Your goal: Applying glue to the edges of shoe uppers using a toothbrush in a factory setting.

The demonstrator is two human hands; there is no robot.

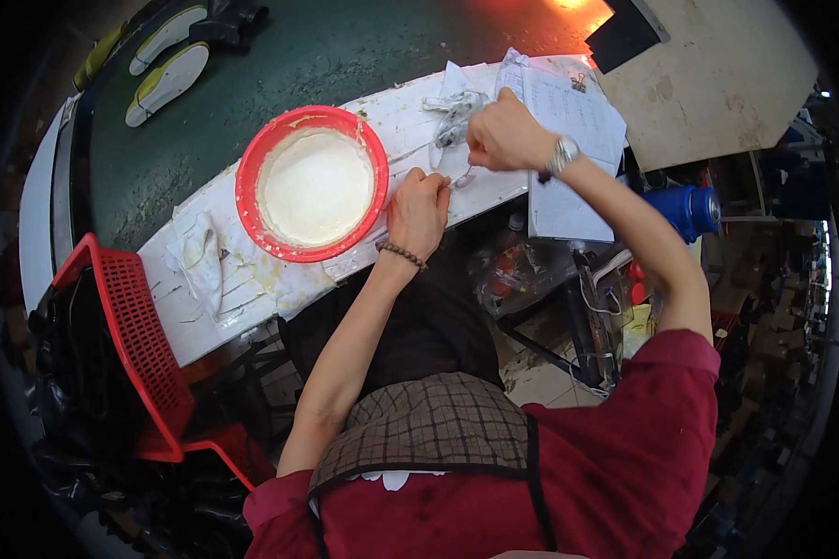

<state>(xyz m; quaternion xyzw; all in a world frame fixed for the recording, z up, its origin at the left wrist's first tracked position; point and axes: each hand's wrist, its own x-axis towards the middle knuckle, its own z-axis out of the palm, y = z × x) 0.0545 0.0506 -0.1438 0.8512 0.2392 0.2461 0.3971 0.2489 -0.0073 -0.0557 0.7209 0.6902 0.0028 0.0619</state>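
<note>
A crumpled grey-and-white rag [455,119] lies on the white, stained surface [391,114] just beside the right hand [509,133], its fingers curled; the left hand [418,214] is bunched nearby, and I cannot tell whether either is clamped on anything. A red basin [247,186] of cream-coloured paste [315,186] stands to the left, written papers [578,126] to the right. Beyond, two shoes [170,84] rest on a dark green worktop [326,56]; a perforated red plastic panel [138,321] stands lower left.

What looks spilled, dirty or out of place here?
The red basin has pale smears on its rim, and yellowish stains mark the white bench and crumpled cloth left of it, suggesting messy drips.
</note>
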